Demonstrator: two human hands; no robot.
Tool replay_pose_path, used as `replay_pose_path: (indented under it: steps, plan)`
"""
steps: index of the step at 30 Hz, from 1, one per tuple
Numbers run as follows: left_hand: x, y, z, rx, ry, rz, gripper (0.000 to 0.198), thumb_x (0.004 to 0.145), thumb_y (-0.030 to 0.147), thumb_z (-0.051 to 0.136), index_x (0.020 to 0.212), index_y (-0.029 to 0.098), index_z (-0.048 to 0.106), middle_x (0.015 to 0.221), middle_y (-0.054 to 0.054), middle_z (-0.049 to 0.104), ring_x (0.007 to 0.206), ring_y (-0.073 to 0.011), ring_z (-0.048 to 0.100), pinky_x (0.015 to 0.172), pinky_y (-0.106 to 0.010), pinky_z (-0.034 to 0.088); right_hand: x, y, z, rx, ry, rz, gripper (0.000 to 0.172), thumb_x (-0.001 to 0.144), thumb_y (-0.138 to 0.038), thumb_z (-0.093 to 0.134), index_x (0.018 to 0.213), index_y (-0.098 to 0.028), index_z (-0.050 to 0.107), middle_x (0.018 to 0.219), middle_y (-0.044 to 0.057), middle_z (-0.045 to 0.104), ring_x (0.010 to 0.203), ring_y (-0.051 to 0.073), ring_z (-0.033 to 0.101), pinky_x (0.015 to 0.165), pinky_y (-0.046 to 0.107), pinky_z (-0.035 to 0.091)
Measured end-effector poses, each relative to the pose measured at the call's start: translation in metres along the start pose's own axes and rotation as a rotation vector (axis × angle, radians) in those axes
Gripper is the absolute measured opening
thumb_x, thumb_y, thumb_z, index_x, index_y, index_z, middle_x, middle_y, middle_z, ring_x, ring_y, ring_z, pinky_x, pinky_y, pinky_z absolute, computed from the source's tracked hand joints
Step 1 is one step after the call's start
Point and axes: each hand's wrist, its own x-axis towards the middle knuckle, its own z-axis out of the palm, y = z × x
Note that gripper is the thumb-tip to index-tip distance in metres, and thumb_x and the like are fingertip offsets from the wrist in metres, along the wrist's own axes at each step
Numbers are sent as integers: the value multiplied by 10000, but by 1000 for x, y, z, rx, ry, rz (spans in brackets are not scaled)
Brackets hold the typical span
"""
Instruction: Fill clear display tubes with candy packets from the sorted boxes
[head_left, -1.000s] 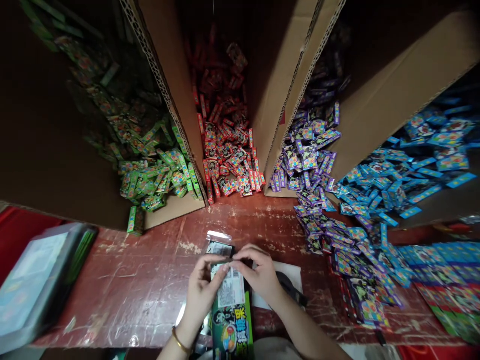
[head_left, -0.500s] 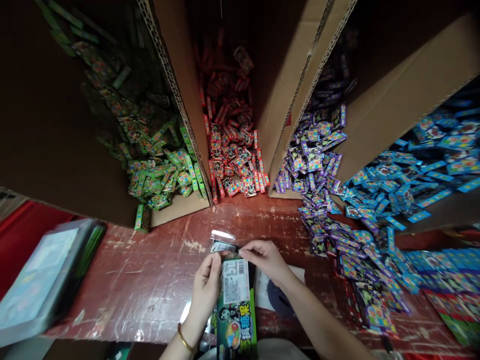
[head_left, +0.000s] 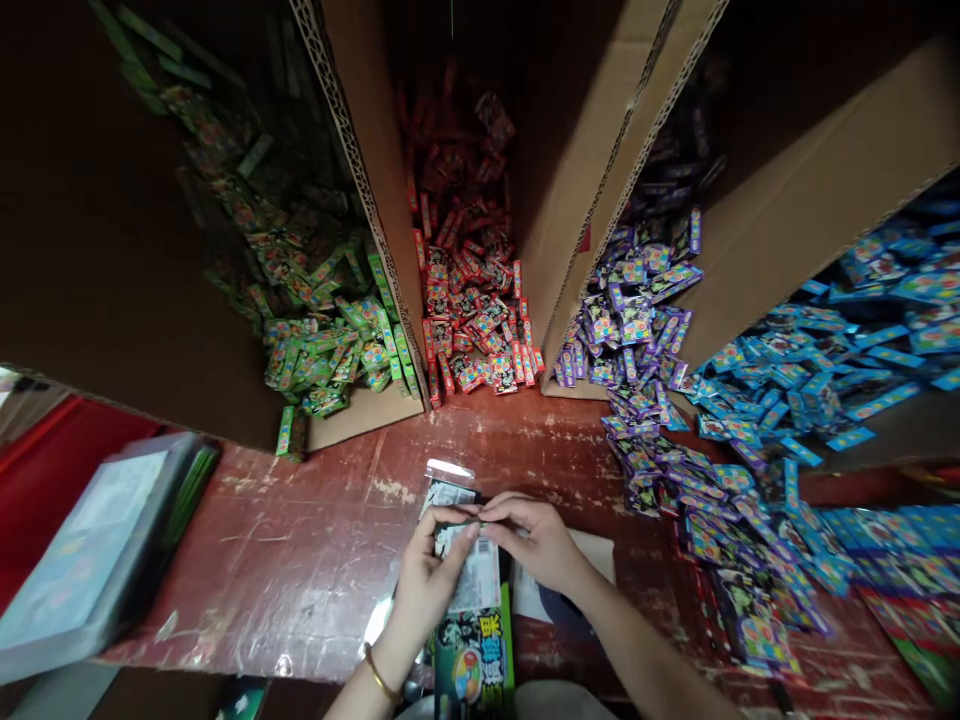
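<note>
A green candy box point(head_left: 474, 650) with yellow and white lettering and a barcode panel lies in front of me, reaching down to the near table edge. My left hand point(head_left: 435, 570) is closed at its far end, thumb over the barcode panel and fingers bent along the top. From the other side my right hand point(head_left: 534, 540) pinches the same end, its fingertips meeting those of the left. The exact edge or flap between the fingertips is hidden. Just beyond, a black-and-white printed pack point(head_left: 442, 492) with a clear plastic strip point(head_left: 451, 470) pokes out.
Tall cardboard boxes point(head_left: 592, 200) hold small packets: green point(head_left: 337, 345), red point(head_left: 480, 330), purple point(head_left: 626, 300) and blue point(head_left: 802, 370). Purple packets spill across the red table point(head_left: 285, 560). Clear plastic trays point(head_left: 90, 550) stand at left. White paper and a dark round object point(head_left: 564, 612) lie by my right wrist.
My left fingers have curled over the box's top end and the thumb has moved onto the barcode panel. The right fingertips have come in to meet the left ones. The view shifted slightly.
</note>
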Motion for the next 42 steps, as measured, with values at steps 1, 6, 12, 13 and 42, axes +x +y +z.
replay_pose_path:
  steps: [1, 6, 12, 13, 42]
  plan:
    - [2, -3, 0, 53, 3, -7, 139, 813, 329, 587, 849, 201, 548, 938, -46, 684, 911, -198, 631, 833, -318, 477, -1, -1, -1, -37, -13, -21, 108, 780, -230, 621, 856, -187, 685, 910, 63, 674, 855, 177, 636, 762, 276, 505]
    - [12, -16, -12, 252, 95, -21, 204, 811, 387, 561, 844, 187, 581, 858, -60, 669, 791, -233, 637, 762, -396, 504, -33, -9, -39, -357, 206, 94, 254, 795, -248, 578, 1045, -203, 583, 979, 74, 640, 869, 197, 612, 787, 329, 500]
    - [22, -2, 2, 694, -1, 370, 277, 816, 250, 578, 1088, 201, 564, 1255, -121, 486, 1227, -301, 373, 1043, -526, 255, -105, -3, -48, -668, 168, 327, 497, 626, -186, 692, 1096, -216, 530, 1155, 93, 524, 1076, 284, 505, 929, 418, 415]
    - [24, 2, 12, 727, -157, 436, 296, 834, 220, 554, 1129, 219, 541, 1268, -105, 486, 1233, -277, 376, 1045, -496, 278, -110, 0, -43, -678, 184, 342, 559, 621, -152, 670, 1148, -220, 498, 1212, 98, 483, 1120, 287, 477, 961, 421, 393]
    - [61, 54, 42, 485, -666, 111, 225, 823, 392, 567, 741, 188, 616, 705, 18, 623, 686, -146, 565, 617, -211, 377, -52, -14, -112, -528, 149, 144, 217, 851, -304, 505, 719, -172, 617, 664, 6, 628, 637, 142, 573, 590, 213, 417]
